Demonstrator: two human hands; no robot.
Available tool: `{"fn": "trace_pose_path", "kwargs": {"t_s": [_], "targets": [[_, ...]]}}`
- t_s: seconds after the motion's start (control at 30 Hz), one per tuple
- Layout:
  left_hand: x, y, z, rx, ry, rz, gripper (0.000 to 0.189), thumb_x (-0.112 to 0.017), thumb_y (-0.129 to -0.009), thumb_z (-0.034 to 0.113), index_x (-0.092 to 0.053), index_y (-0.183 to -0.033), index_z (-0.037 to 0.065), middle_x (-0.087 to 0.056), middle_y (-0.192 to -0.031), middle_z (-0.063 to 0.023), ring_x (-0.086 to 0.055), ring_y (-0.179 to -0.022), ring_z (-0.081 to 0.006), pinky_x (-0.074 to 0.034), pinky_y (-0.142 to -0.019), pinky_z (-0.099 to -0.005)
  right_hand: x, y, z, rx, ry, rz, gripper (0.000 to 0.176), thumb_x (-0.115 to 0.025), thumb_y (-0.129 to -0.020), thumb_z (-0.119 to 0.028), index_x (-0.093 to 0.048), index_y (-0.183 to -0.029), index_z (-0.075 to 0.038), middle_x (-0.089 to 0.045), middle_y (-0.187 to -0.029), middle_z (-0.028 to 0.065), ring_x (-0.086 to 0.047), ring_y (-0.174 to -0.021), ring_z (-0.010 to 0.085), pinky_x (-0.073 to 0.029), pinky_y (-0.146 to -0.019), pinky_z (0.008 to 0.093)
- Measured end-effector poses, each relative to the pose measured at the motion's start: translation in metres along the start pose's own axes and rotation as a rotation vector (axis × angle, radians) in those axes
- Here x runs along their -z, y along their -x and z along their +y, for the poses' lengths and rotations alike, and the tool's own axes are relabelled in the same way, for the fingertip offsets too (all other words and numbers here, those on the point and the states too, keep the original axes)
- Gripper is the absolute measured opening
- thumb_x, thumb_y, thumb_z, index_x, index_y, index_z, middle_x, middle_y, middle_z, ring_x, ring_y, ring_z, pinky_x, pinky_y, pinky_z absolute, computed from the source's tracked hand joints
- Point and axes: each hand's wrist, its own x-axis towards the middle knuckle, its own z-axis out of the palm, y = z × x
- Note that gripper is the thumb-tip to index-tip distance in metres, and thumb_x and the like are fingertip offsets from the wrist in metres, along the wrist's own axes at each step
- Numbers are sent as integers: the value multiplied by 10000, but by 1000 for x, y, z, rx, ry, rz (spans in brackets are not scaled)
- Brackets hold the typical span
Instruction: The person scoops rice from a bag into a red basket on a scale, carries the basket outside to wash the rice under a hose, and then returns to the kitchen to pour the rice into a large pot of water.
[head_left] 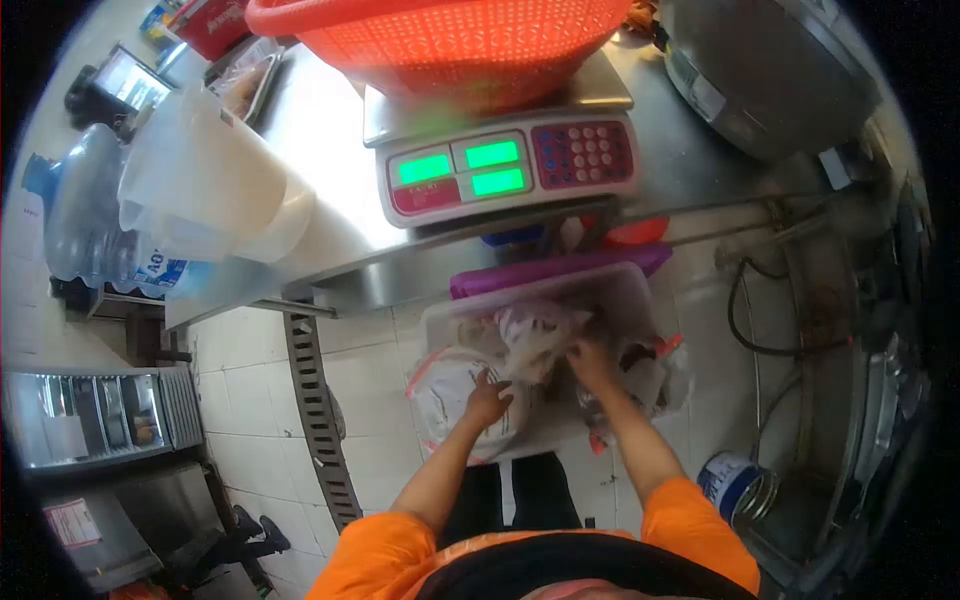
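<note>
A clear plastic tub (630, 290) stands on the floor below the steel counter, filled with plastic bags. My left hand (488, 398) rests on a white plastic bag (450, 400) at the tub's near left side. My right hand (590, 362) grips a crumpled translucent bag (540, 335) in the middle of the tub. More bags with red ties (660, 375) lie to the right of my right hand.
A digital scale (505, 165) with green displays sits on the steel counter (320, 130), carrying a red mesh basket (450, 40). A clear jug (205, 180) and a water bottle (85, 215) stand left. A tin can (735, 485) sits on the floor at right.
</note>
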Motion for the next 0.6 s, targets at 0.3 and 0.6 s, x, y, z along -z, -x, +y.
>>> {"fn": "trace_pose_path", "kwargs": {"t_s": [0.3,0.6], "targets": [[-5,70,-65,119,181,63,265,-564,-794,245,-617,-932,24,-618,-903,-174,-611,-815,-307,-469,-731,-368,19,-108,-15,38,-159,60,268,-577,-750,-169,-556,-972,-21,-580,-926,171,-561,-868,324,-433,-777,395],[-31,187,-169,641,289,334,184,-520,-800,140,-605,-902,13,-625,-833,-169,-625,-755,-274,-489,-670,-349,-93,-266,51,114,73,172,388,-448,-812,-147,-420,-1166,10,-450,-1179,213,-445,-1064,357,-359,-902,398]]}}
